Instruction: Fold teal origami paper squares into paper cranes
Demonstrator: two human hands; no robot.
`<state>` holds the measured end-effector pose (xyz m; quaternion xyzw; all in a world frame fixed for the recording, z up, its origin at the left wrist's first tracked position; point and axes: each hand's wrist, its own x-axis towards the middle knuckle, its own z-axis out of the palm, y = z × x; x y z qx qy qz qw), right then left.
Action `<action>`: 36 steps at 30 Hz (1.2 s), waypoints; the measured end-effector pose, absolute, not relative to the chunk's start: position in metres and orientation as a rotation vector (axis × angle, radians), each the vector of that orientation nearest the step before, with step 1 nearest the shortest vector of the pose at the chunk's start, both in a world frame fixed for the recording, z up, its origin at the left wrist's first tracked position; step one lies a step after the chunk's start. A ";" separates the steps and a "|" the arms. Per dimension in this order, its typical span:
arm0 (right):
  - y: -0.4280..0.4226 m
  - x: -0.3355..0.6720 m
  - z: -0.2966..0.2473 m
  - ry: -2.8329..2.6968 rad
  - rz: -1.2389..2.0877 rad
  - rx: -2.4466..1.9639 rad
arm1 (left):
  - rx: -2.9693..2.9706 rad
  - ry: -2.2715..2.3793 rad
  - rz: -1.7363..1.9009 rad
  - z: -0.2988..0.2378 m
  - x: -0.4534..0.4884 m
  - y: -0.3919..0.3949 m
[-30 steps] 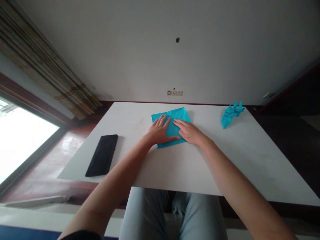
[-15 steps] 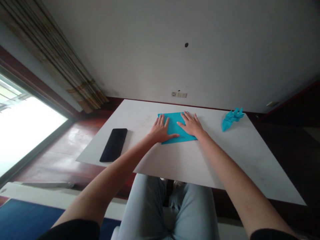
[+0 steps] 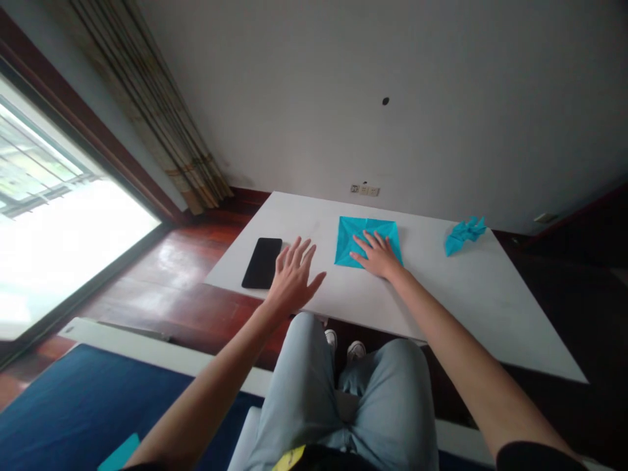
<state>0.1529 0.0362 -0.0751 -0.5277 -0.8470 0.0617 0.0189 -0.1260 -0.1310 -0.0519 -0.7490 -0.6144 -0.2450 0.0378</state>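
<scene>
Phone point(image 3: 262, 263) lies left on our white counter point(image 3: 314, 219); beside it our left hand point(image 3: 293, 278) is spread, holding nothing. Rightward, our splayed right hand point(image 3: 379, 254) rests on a creased blue sheet point(image 3: 347, 241): smoothing, we judge; next calls for lifting an edge. Folded blue paper point(image 3: 461, 236) sits far right.

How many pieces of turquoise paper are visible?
3: a creased sheet under the right hand, a folded paper figure at the far right of the table, and apparently another piece on the blue surface beside the left forearm, partly out of frame. More could be hidden.
</scene>
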 end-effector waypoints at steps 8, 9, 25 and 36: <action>0.051 0.068 -0.070 -2.643 0.272 -1.829 | -2.270 -1.835 -1.351 -0.110 -0.122 -0.282; 0.055 0.055 -0.068 -2.640 0.268 -1.830 | -2.364 -1.882 -1.357 -0.127 -0.117 -0.298; 0.099 -0.132 -0.062 -2.384 0.554 -1.967 | -2.615 -2.445 -0.735 -0.275 -0.087 -0.374; 0.086 -0.095 -0.051 -2.372 0.222 -1.514 | -2.586 -2.441 -0.574 -0.271 -0.093 -0.371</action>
